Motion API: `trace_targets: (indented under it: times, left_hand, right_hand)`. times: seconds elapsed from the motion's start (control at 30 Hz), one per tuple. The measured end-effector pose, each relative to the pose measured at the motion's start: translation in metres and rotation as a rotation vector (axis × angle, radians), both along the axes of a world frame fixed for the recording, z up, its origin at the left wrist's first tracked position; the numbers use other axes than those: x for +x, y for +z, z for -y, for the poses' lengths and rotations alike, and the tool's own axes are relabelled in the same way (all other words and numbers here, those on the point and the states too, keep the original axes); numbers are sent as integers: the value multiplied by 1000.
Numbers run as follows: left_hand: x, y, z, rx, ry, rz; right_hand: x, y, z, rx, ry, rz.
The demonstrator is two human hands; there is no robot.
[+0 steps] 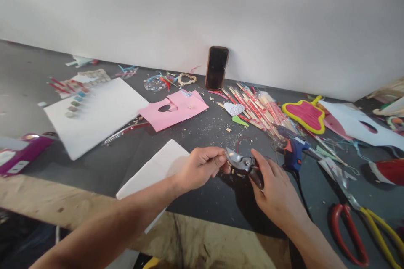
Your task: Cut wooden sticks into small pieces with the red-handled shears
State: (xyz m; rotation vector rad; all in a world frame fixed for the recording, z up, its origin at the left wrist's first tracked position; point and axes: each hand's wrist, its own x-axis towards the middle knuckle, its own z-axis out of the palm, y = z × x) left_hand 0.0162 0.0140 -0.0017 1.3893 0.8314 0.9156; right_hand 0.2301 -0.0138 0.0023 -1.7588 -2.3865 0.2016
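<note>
My right hand (273, 183) is wrapped round the dark handle of pruning shears (242, 161) above the black tabletop. The shears' metal blades point left, towards my left hand (205, 166). The fingers of my left hand are pinched together at the blade tips; what they hold is too small to make out. Small pale cut bits (235, 172) lie on the table below the blades. A white sheet (158, 168) lies partly under my left forearm.
A phone (217, 68) leans on the wall. Wrapped sticks (252, 107), a blue glue gun (295, 151) and red-handled scissors (347, 231) lie to the right. Pink paper (186, 113), white paper (94, 113) and a purple object (27, 153) are at left.
</note>
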Motion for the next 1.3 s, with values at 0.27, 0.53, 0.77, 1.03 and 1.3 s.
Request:
trace_targets:
  times: [0.27,0.53,0.77,1.03,1.3]
  left_hand:
    - [-1,2,-2,-88,-19,68]
    - [-1,-1,-2,-179,-35,122]
    - [3,4,-3,-164,-4,79]
    - [3,0,-2,-50,37,50]
    - [0,1,-2,-40,6,53]
  right_hand:
    - [1,-3,0,21,30,-47]
    - [-1,1,5,-38,-3,7]
    - [1,-3,0,-18,-29,17]
    - [1,-3,-3,48,-15,25]
    - [1,-3,-2,54,6,22]
